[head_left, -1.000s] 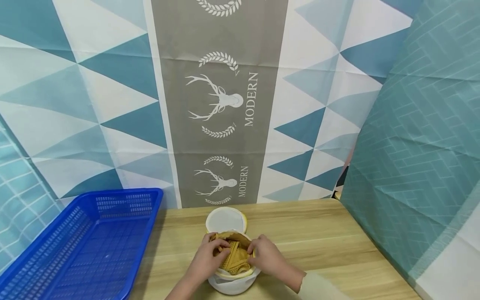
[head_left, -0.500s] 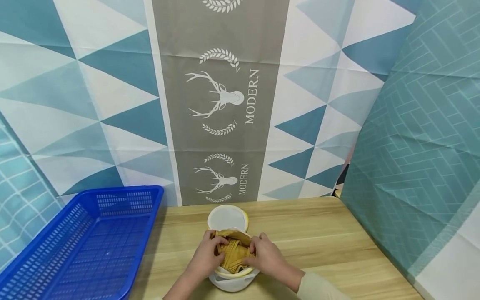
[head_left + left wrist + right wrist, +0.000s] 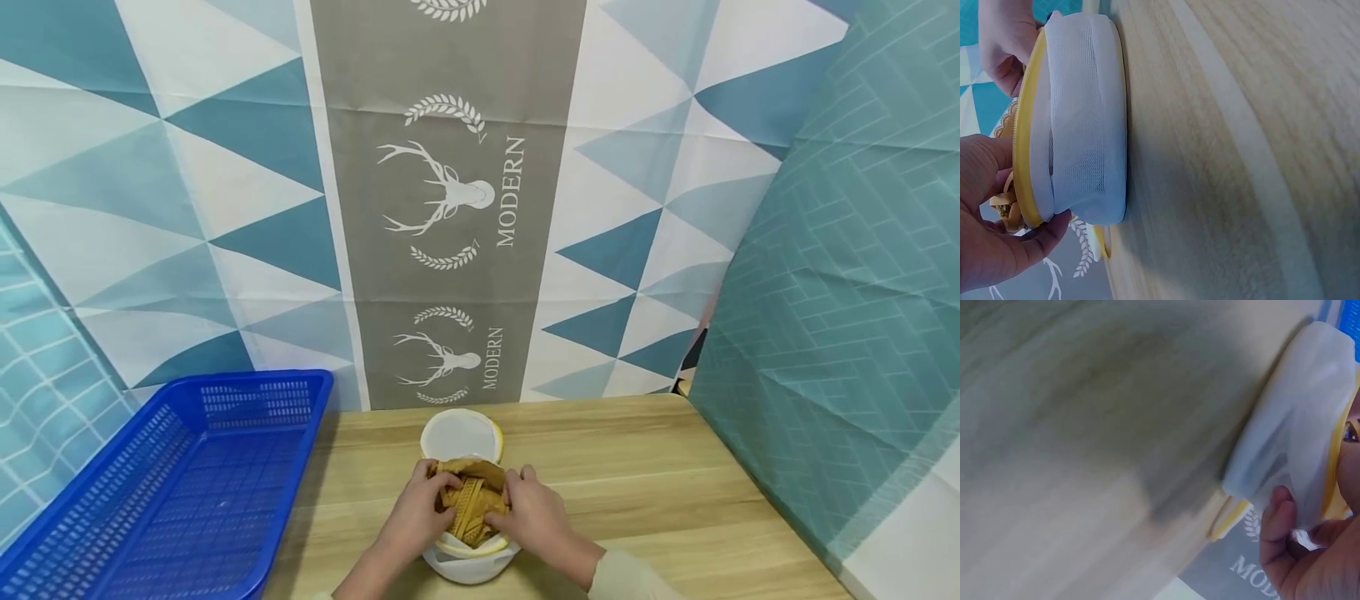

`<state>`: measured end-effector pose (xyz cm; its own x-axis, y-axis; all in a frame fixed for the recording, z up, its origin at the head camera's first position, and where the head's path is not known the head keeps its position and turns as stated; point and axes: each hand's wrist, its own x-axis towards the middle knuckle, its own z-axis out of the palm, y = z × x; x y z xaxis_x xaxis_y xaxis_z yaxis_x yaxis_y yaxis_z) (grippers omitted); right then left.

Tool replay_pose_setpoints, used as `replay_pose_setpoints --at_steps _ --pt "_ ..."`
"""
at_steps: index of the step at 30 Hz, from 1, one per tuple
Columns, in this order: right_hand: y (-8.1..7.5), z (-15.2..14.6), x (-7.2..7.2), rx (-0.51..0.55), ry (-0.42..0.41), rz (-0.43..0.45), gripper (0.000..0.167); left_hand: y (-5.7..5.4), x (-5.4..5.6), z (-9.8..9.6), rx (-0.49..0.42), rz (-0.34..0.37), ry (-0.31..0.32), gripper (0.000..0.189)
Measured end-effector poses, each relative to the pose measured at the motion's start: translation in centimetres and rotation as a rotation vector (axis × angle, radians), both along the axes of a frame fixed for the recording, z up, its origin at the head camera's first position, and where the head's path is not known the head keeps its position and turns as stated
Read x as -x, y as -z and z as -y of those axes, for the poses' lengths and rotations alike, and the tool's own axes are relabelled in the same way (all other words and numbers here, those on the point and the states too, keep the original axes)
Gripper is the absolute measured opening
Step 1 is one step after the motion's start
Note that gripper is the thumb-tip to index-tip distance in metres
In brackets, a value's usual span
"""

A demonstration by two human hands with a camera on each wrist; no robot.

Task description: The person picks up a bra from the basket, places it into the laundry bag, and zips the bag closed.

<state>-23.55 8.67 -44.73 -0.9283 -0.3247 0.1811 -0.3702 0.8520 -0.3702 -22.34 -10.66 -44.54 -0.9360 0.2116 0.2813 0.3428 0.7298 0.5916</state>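
A round white mesh laundry bag (image 3: 471, 572) with a yellow zipper edge stands on the table, its mesh lid (image 3: 459, 437) flipped back behind it. Inside lies a folded mustard-yellow garment (image 3: 476, 505) with lace-like trim and straps. My left hand (image 3: 417, 510) grips the bag's left rim, fingers outside the mesh wall (image 3: 1088, 112) and thumb inside by a bunched strap (image 3: 1009, 205). On the right side my right hand (image 3: 538, 513) grips the rim, a fingertip pressing the outer mesh (image 3: 1300, 437) in the right wrist view. Its thumb lies over the garment.
A large blue plastic basket (image 3: 217, 500) stands at the left, beside the bag. The wood-grain table (image 3: 645, 475) extends to the right. A patterned cloth (image 3: 450, 200) hangs behind the table and a teal one (image 3: 840, 333) along its right side.
My right thumb has shifted from the bag's right rim onto the garment. My left hand keeps its place on the left rim. The head view has moved slightly.
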Motion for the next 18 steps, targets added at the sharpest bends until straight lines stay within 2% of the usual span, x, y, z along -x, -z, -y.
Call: replay_pose_setpoints --at_steps 5,8,10,15,18 --pt "-1.4 0.1 0.1 -0.012 -0.068 0.078 0.040 -0.2 0.0 0.2 -0.010 -0.002 0.008 0.025" --pt "-2.0 0.4 0.0 -0.072 -0.127 0.097 0.047 -0.3 0.1 0.2 -0.009 0.005 0.003 0.025" --pt "-2.1 0.6 -0.1 -0.103 -0.164 0.096 0.046 -0.3 0.1 0.2 -0.006 0.013 0.000 0.027" --pt "-1.7 0.8 -0.4 -0.128 -0.161 0.064 0.037 -0.1 0.0 0.4 -0.017 0.028 0.018 0.033" --pt "-1.5 0.8 -0.4 -0.130 -0.154 0.038 0.037 0.1 -0.1 0.5 -0.027 0.010 0.024 0.037"
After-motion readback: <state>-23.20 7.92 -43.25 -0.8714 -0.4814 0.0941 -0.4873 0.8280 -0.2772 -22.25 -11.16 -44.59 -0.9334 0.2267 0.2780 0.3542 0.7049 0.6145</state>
